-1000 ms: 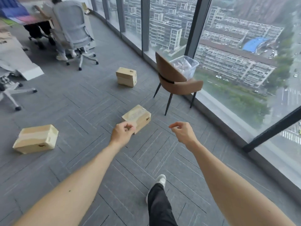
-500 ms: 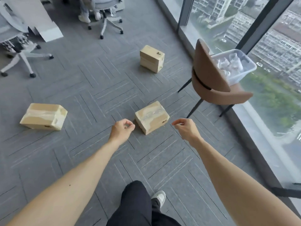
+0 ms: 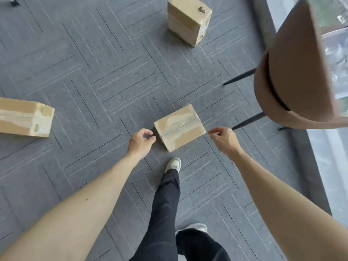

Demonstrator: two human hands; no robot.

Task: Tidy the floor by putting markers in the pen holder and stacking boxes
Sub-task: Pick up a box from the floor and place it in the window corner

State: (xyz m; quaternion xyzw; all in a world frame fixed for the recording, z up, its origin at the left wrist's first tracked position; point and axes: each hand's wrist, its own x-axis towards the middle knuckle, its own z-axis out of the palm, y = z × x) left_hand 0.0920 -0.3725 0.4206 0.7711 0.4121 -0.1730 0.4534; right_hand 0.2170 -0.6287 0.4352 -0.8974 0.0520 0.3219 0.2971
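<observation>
A small taped cardboard box (image 3: 179,127) lies on the grey carpet in the middle of the view. My left hand (image 3: 140,141) hovers just left of it with curled fingers that hold nothing. Just off the box's right corner is my right hand (image 3: 224,138), its fingers loosely apart and empty. Neither hand touches the box. A second box (image 3: 188,20) stands farther away at the top. Cut off by the left edge lies a third box (image 3: 26,117). No markers or pen holder are in view.
A brown chair (image 3: 293,72) on thin black legs stands at the right, with a clear plastic bin (image 3: 337,53) on its seat. A window ledge runs along the right edge. My legs and white shoes (image 3: 173,164) are below the box.
I have stepped closer and the view has tilted down; the middle box now lies right between my hands. Both hands have lowered toward it.
</observation>
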